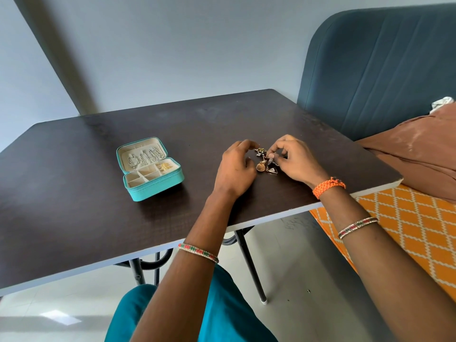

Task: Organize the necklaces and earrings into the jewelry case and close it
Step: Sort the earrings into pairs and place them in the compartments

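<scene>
Presently, one teal jewelry case (151, 169) lies open on the dark table (74, 169), silver chains in its lid, one gold piece in a tray cell. To its right is a small earring pile (265, 161), one domed and gold, one triangular. The right hand (293, 159) pinches a piece from it; the left hand (235, 169) rests curled, grasping nothing.

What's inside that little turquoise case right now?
The jewelry case lies open: silvery necklaces hang in its lid, a gold earring sits in one compartment. The near wall hides some compartment floors.

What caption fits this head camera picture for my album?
Both hands, left hand and right hand, sort earrings on a dark table beside an open teal jewelry case.
</scene>
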A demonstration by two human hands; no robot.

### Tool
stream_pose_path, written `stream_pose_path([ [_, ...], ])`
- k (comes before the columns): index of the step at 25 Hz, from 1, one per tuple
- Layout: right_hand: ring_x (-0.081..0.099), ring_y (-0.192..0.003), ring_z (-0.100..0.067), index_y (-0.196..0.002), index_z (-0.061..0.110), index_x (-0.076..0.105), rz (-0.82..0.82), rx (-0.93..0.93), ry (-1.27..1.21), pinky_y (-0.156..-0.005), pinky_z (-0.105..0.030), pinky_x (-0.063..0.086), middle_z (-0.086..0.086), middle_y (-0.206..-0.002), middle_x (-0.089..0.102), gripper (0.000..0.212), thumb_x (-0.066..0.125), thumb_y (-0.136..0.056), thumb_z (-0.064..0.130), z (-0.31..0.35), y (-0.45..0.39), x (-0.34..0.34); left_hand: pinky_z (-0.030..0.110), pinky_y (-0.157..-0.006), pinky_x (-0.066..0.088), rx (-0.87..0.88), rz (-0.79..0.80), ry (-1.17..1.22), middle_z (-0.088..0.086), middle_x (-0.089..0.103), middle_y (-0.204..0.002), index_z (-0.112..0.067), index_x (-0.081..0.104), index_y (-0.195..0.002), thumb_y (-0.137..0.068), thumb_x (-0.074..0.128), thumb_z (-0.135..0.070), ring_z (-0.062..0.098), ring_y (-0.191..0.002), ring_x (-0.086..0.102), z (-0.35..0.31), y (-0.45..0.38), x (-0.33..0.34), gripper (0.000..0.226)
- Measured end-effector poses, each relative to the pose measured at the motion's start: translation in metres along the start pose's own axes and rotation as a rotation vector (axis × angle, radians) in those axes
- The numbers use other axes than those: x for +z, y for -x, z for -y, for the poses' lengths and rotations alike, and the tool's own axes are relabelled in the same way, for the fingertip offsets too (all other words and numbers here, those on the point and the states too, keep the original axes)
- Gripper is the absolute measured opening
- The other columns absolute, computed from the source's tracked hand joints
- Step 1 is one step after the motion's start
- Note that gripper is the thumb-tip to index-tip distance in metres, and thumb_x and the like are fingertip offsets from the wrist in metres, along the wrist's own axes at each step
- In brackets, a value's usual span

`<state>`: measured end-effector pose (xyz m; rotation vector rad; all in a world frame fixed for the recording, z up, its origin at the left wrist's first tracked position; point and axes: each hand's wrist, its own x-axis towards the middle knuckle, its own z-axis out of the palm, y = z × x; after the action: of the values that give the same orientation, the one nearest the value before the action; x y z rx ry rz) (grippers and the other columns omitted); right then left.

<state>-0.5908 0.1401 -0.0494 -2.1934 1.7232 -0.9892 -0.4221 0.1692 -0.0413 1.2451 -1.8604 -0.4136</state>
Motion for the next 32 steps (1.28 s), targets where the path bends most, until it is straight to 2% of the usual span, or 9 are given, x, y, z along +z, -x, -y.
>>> stream_pose_path([
  [6, 0.056, -0.093, -0.022, -0.085, 0.011, 0.065, -0.281, -0.068, -0.123, -0.078, -0.036, 0.05, 0.001, -0.095, 0.057, 0.01, 0.058, -0.088, 0.004, -0.001, -0.003, -0.004, 0.03, -0.085, 0.047, 0.064, -0.075, 0.039, 0.001, 0.066, -0.109, -0.014, 0.063, -0.105, -0.087, 0.046, -0.007, 0.017, -0.106, 0.056, 0.002, 0.0, 0.001, 0.026],
  [10, 0.064, -0.086, -0.015, -0.089, 0.005, 0.059, -0.362, -0.104, -0.218, -0.07, -0.017, 0.051, -0.001, -0.091, 0.066, 0.009, 0.052, -0.09, 0.0, 0.017, 0.005, -0.007, 0.029, -0.081, 0.049, 0.089, -0.125, 0.086, -0.003, 0.068, -0.103, -0.013, 0.064, -0.103, -0.093, 0.052, -0.015, 0.012, -0.097, 0.059, -0.002, 0.005, 0.001, 0.016],
  [13, 0.065, -0.081, -0.006, -0.086, 0.007, 0.063, -0.347, -0.2, -0.343, -0.072, -0.017, 0.051, 0.003, -0.088, 0.068, 0.007, 0.057, -0.089, 0.005, 0.053, 0.013, -0.004, 0.023, -0.072, 0.051, 0.012, -0.189, 0.327, -0.006, 0.068, -0.095, -0.014, 0.065, -0.106, -0.094, 0.055, -0.024, 0.006, -0.086, 0.063, -0.006, 0.013, -0.008, 0.018],
  [16, 0.065, -0.08, -0.005, -0.087, 0.007, 0.068, -0.277, -0.263, -0.411, -0.073, -0.02, 0.053, 0.006, -0.085, 0.067, 0.005, 0.063, -0.088, 0.009, 0.091, 0.022, -0.003, 0.034, -0.067, 0.057, -0.04, -0.267, 0.559, 0.004, 0.07, -0.092, -0.012, 0.065, -0.102, -0.094, 0.056, -0.026, 0.02, -0.083, 0.068, -0.01, 0.022, -0.028, 0.019],
  [18, 0.066, -0.08, -0.005, -0.088, 0.009, 0.069, -0.232, -0.253, -0.484, -0.074, -0.021, 0.055, 0.008, -0.084, 0.067, 0.005, 0.065, -0.087, 0.008, 0.109, 0.025, -0.001, 0.031, -0.063, 0.057, -0.073, -0.294, 0.602, 0.006, 0.07, -0.088, -0.01, 0.065, -0.098, -0.094, 0.057, -0.02, 0.018, -0.078, 0.068, -0.014, 0.029, -0.05, 0.014],
  [21, 0.068, -0.075, -0.011, -0.087, 0.013, 0.067, -0.162, -0.24, -0.659, -0.072, -0.029, 0.057, 0.001, -0.083, 0.069, 0.009, 0.067, -0.084, 0.004, 0.135, 0.026, 0.006, 0.028, -0.056, 0.054, -0.072, -0.376, 0.448, -0.002, 0.067, -0.081, -0.014, 0.064, -0.093, -0.094, 0.057, -0.015, 0.014, -0.07, 0.065, -0.015, 0.044, -0.086, 0.008],
  [26, 0.064, -0.065, -0.011, -0.086, 0.009, 0.061, -0.092, -0.223, -0.717, -0.064, -0.032, 0.058, 0.002, -0.075, 0.065, 0.013, 0.067, -0.081, -0.001, 0.158, 0.011, 0.033, 0.027, -0.067, 0.052, -0.104, -0.586, 0.05, -0.011, 0.067, -0.089, -0.023, 0.065, -0.093, -0.085, 0.048, -0.016, 0.006, -0.08, 0.06, 0.018, 0.069, -0.14, 0.02],
  [29, 0.063, -0.058, -0.008, -0.079, 0.011, 0.065, -0.057, -0.206, -0.615, -0.062, -0.028, 0.057, 0.002, -0.069, 0.067, 0.014, 0.066, -0.08, -0.003, 0.164, 0.008, 0.052, 0.04, -0.079, 0.055, -0.174, -0.536, -0.089, -0.008, 0.066, -0.108, -0.024, 0.064, -0.101, -0.082, 0.049, -0.015, 0.015, -0.101, 0.058, 0.052, 0.076, -0.156, 0.026],
  [32, 0.058, -0.056, -0.002, -0.074, 0.013, 0.066, -0.104, -0.23, -0.443, -0.059, -0.013, 0.048, 0.0, -0.068, 0.068, 0.012, 0.069, -0.078, 0.002, 0.173, 0.003, 0.068, 0.042, -0.097, 0.046, -0.276, -0.425, -0.157, 0.0, 0.06, -0.123, -0.021, 0.058, -0.119, -0.081, 0.052, -0.02, 0.022, -0.117, 0.05, 0.072, 0.083, -0.157, 0.038],
])
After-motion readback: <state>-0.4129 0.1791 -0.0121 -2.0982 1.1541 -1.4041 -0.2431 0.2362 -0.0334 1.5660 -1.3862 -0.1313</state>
